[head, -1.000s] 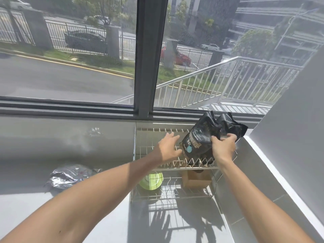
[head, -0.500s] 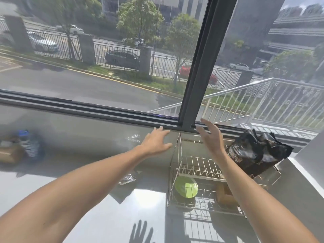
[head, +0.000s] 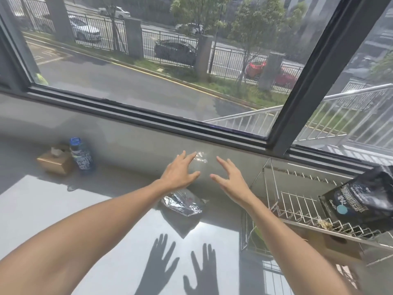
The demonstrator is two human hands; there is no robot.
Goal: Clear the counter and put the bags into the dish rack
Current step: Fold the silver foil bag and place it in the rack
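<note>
A crumpled silver foil bag lies flat on the white counter, just below and between my two hands. My left hand hovers above it with fingers spread and empty. My right hand is beside it, also spread and empty. At the right stands the wire dish rack. A black printed bag leans upright on the rack's upper tier at the far right.
A brown tissue box and a blue-capped bottle stand at the back left by the window sill. A green plate and a brown box sit on the rack's lower tier. A grey wall ledge runs behind.
My right hand has let go of the black bag, which stays on the rack. Both hands and my view have swung left, over the silver bag.
</note>
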